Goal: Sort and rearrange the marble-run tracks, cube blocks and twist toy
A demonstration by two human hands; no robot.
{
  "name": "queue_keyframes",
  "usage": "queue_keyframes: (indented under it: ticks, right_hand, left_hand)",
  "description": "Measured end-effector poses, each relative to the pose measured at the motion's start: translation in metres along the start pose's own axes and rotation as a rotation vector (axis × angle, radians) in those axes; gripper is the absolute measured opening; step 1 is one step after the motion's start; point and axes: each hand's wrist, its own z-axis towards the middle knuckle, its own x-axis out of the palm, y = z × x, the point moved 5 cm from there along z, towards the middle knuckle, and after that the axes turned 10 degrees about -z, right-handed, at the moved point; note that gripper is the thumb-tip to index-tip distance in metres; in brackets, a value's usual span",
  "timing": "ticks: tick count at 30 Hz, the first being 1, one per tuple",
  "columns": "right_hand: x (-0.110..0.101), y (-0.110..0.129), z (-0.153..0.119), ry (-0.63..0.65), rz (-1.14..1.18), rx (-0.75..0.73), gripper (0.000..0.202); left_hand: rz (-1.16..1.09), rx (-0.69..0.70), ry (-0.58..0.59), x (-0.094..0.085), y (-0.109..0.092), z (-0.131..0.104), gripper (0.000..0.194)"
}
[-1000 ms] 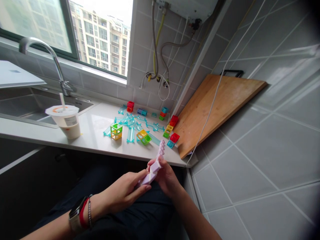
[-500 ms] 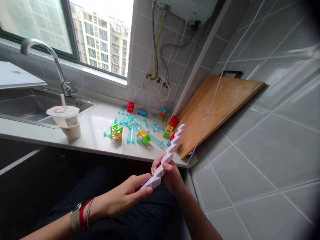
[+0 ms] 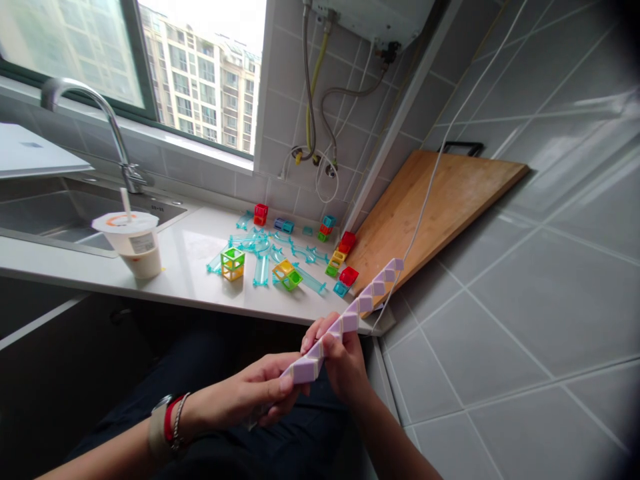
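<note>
A long pale-purple snake puzzle (image 3: 350, 320) made of linked wedge segments slants up and to the right in front of the counter edge. My left hand (image 3: 267, 387) is closed on its lower end, the thumb lying along a segment. Further up, my right hand (image 3: 340, 353) grips the middle part, thumb on the near side and fingers curled behind. The puzzle's far end sticks out free in front of the wooden board. Its lowest end is partly hidden by my left fingers.
On the white counter (image 3: 190, 287) lie clear teal track pieces (image 3: 261, 268) and coloured cube frames (image 3: 233, 264). A lidded drink cup (image 3: 133, 243) stands by the sink (image 3: 65, 213). A wooden board (image 3: 440, 207) leans at the right, a white cable (image 3: 425, 200) crossing it.
The puzzle's far end has swung right and slightly down, and its segments have turned. My left hand has shifted slightly left and down; a red and blue cube pair has come into fuller view.
</note>
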Motion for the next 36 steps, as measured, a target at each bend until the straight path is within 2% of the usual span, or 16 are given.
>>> queue_keyframes:
  ticks: [2,8,13,17,24,28,31,36]
  right_hand:
    - [0.001,0.000,0.000,0.009,0.016,-0.003,0.020]
    - [0.005,0.005,-0.002,0.017,0.069,-0.006,0.022]
    - [0.014,0.008,-0.004,0.056,0.146,0.026,0.029]
    - [0.020,0.000,-0.006,0.108,0.267,0.095,0.036]
    - [0.029,-0.014,-0.012,0.232,0.337,0.158,0.051]
    - [0.032,-0.013,-0.013,0.266,0.366,0.137,0.047]
    - [0.029,-0.007,-0.011,0.233,0.320,0.132,0.042]
    - [0.009,0.007,-0.002,0.030,0.037,0.099,0.028]
  left_hand:
    - [-0.031,0.011,0.002,0.001,0.003,0.000,0.043]
    - [-0.367,0.043,0.124,-0.001,0.020,0.002,0.040]
    - [-0.392,0.032,0.154,0.001,0.024,0.003,0.042]
    - [-0.410,0.014,0.170,0.003,0.025,0.003,0.044]
    - [-0.461,-0.048,0.213,0.011,0.030,-0.002,0.046]
    - [-0.458,-0.044,0.250,0.012,0.032,-0.003,0.046]
    - [-0.386,-0.027,0.204,0.005,0.026,-0.003,0.047]
    - [-0.139,-0.027,0.010,-0.014,0.006,-0.005,0.043]
